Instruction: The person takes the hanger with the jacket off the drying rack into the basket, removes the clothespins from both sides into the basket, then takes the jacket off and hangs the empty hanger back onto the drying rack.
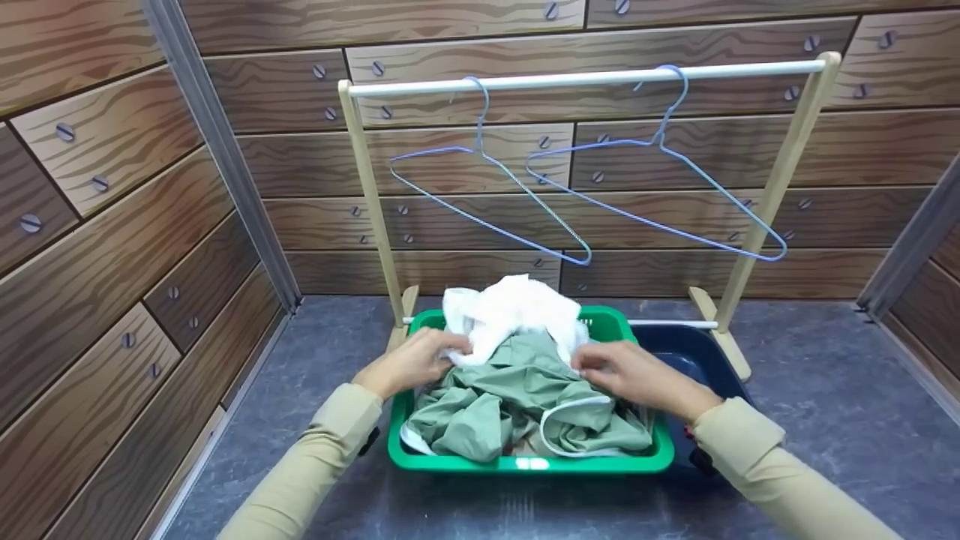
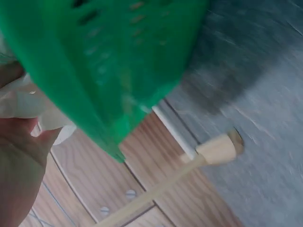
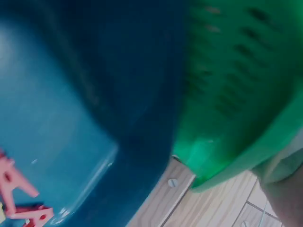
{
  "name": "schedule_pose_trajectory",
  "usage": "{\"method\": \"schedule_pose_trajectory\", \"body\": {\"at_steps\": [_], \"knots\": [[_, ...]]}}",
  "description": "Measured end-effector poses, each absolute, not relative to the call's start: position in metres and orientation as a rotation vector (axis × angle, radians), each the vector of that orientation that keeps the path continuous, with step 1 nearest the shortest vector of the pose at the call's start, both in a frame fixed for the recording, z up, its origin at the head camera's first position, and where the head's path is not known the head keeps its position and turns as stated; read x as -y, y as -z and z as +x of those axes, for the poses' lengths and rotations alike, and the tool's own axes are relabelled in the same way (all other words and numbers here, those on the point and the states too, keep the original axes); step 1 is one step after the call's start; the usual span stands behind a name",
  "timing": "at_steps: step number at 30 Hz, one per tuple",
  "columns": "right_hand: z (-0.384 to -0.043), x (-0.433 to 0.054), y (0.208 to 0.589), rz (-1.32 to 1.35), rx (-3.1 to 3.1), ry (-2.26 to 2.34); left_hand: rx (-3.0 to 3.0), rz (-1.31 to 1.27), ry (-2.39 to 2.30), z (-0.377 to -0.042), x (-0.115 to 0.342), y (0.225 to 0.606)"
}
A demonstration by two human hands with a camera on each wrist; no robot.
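Note:
A crumpled white garment (image 1: 521,307) lies heaped at the back of a green basket (image 1: 529,465). My left hand (image 1: 424,356) pinches its left edge, and the left wrist view shows white cloth (image 2: 33,101) between thumb and fingers. At the opposite edge, my right hand (image 1: 626,367) pinches the white garment with curled fingers; the right wrist view catches only part of that hand. In front, a sage-green garment (image 1: 517,386) with white trim fills the basket. The garments' full shapes are hidden in the folds.
Behind the basket stands a wooden rack (image 1: 780,180) with a white bar (image 1: 570,79). Two blue wire hangers, the left one (image 1: 510,244) and the right one (image 1: 667,225), hang from it. A dark blue tub (image 1: 690,352) beside the basket contains red clothespins (image 3: 19,184). Wood-patterned walls surround the floor.

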State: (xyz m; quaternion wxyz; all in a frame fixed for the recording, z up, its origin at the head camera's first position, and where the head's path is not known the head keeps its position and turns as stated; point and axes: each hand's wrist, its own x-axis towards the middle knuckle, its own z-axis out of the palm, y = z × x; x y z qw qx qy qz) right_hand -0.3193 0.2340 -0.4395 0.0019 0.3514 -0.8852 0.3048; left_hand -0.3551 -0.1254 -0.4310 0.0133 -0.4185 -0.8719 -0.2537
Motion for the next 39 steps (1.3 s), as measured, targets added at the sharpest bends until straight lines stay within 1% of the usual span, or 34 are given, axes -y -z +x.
{"method": "schedule_pose_trajectory", "body": {"at_steps": [7, 11, 16, 20, 22, 26, 29, 32, 36, 39], "knots": [[-0.307, -0.247, 0.447, 1.242, 2.863, -0.762, 2.856, -1.34, 0.63, -0.348, 0.131, 0.442], [-0.306, -0.252, 0.443, 1.179, 2.871, -0.883, 2.924, -1.325, 0.775, -0.349, 0.136, 0.438], [-0.312, -0.256, 0.428, 0.913, 2.746, -1.056, 2.979, -1.067, 1.084, -0.357, 0.145, 0.421], [-0.33, -0.25, 0.413, 0.788, 2.657, -1.08, 2.953, -0.865, 1.115, -0.367, 0.14, 0.41], [-0.342, -0.246, 0.408, 0.769, 2.642, -1.049, 2.949, -0.739, 1.063, -0.371, 0.132, 0.407], [-0.366, -0.238, 0.405, 0.712, 2.671, -0.929, 2.831, -0.51, 0.743, -0.381, 0.108, 0.406], [-0.38, -0.236, 0.406, 0.621, 2.745, -0.861, 2.762, -0.349, 0.574, -0.389, 0.091, 0.403], [-0.389, -0.232, 0.407, 0.542, 2.831, -0.872, 2.836, -0.208, 0.557, -0.396, 0.079, 0.399], [-0.395, -0.221, 0.404, 0.524, 2.889, -0.927, 3.027, -0.087, 0.674, -0.403, 0.071, 0.398], [-0.396, -0.21, 0.4, 0.529, 2.939, -0.956, 3.14, -0.11, 0.766, -0.407, 0.067, 0.4]]}}
